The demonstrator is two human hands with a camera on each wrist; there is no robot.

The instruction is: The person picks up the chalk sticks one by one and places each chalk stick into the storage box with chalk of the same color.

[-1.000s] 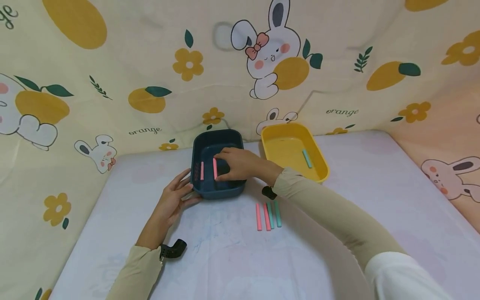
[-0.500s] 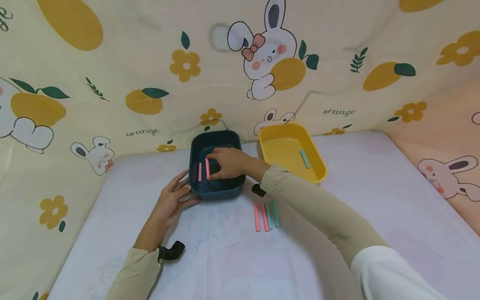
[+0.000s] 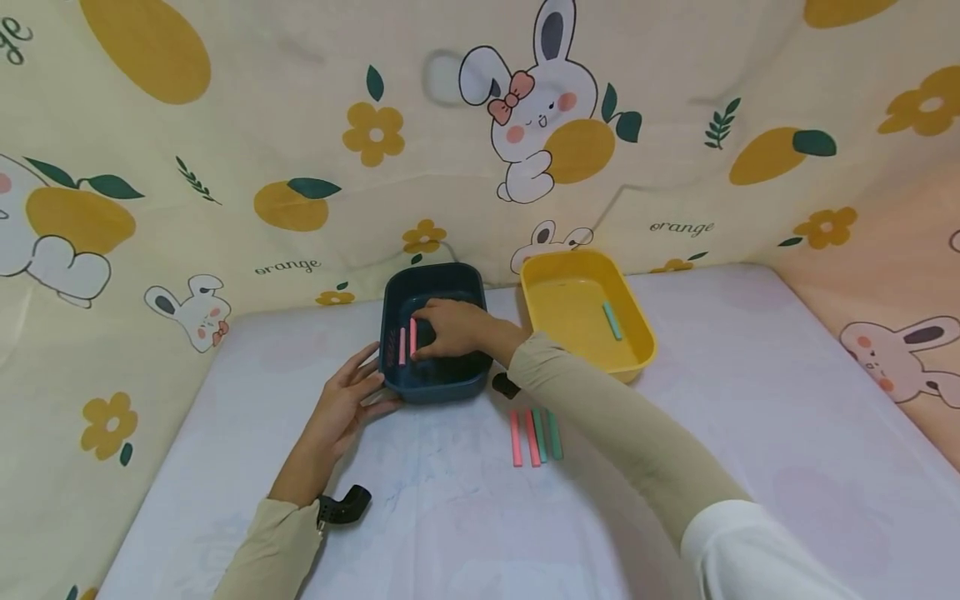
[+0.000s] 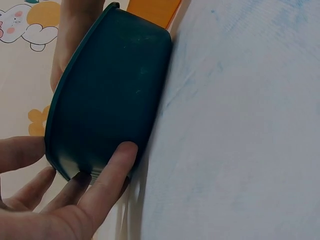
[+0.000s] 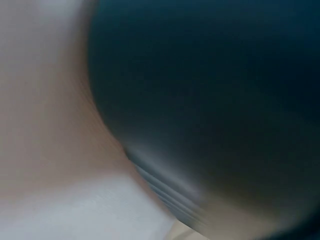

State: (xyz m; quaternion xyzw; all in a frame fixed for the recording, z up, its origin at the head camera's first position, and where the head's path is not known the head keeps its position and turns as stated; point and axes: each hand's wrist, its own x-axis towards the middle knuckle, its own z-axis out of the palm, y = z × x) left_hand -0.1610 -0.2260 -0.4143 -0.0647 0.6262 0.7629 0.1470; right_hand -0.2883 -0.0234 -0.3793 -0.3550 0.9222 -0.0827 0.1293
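Observation:
My right hand (image 3: 453, 327) reaches into a dark blue tub (image 3: 438, 393) and pinches a pink chalk stick (image 3: 413, 337) between thumb and fingers. Another pink chalk stick (image 3: 402, 346) lies in the tub, just left of the held one. Against the tub's near left corner, my left hand (image 3: 343, 407) rests its extended fingers. In the left wrist view those fingers (image 4: 114, 172) touch the tub's outer wall (image 4: 107, 90). The right wrist view holds mostly the blurred tub (image 5: 200, 100); neither the right fingers nor the chalk can be made out there.
Right of the blue tub stands a yellow tub (image 3: 643, 360) with a green chalk stick (image 3: 612, 321) inside. Two pink sticks (image 3: 516, 439) and two green sticks (image 3: 556, 436) lie on the white table cover (image 3: 465, 533), in front of the tubs. A patterned cloth (image 3: 450, 192) hangs behind.
My right hand has shifted left inside the blue tub, bringing its pink chalk stick closer to the other one. The left hand stays against the tub.

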